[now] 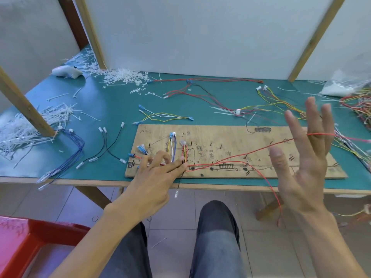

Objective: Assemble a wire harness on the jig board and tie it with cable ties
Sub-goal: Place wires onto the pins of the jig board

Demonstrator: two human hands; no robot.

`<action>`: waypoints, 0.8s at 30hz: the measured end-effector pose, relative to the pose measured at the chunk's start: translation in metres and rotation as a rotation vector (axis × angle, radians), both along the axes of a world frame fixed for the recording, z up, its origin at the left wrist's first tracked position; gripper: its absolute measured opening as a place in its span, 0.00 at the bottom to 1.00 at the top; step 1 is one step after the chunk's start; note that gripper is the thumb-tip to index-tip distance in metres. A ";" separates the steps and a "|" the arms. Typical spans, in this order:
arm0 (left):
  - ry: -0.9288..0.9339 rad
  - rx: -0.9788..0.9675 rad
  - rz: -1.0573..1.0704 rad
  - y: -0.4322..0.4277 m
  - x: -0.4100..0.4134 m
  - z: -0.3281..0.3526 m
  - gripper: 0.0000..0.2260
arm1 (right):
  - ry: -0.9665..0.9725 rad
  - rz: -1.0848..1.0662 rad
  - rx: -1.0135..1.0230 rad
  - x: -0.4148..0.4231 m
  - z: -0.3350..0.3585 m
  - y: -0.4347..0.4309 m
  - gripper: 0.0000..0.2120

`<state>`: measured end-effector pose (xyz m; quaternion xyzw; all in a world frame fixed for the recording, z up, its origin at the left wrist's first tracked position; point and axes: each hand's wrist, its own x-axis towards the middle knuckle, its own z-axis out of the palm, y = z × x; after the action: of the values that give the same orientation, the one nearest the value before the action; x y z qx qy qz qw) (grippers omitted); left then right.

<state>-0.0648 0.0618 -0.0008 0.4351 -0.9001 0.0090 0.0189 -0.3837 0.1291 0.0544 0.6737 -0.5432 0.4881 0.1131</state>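
Head view: red wire (261,148) across jig board (220,135) (marked plywood); left grip (152,181) pressing flat, right grip (307,167) spread.

You can see pen scribbles on your jig board (220,135), but they are too blurry to read

A worn rectangular plywood jig board (230,137) lies on the teal-green table top (112,105). Near its eight o'clock corner the left hand (154,177) presses straight fingers on short coloured wires (185,152). A thin red wire (259,148) runs toward three o'clock and crosses the raised right hand (307,157) (fingers spread). Loose white plastic cable ties (124,77) lie heaped at eleven o'clock.
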 end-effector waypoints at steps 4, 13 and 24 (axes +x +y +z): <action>0.020 0.016 0.006 -0.001 -0.001 0.000 0.40 | -0.069 -0.080 -0.135 -0.013 -0.004 0.006 0.23; 0.034 -0.006 0.010 -0.001 0.000 -0.004 0.41 | -0.566 -0.302 0.501 0.035 -0.044 0.087 0.16; 0.020 -0.037 0.015 0.002 -0.002 -0.001 0.40 | 0.212 -0.001 0.578 0.096 -0.034 0.018 0.18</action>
<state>-0.0668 0.0638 -0.0019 0.4415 -0.8963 0.0215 0.0357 -0.2874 0.1472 0.0203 0.7247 -0.6452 0.2404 -0.0269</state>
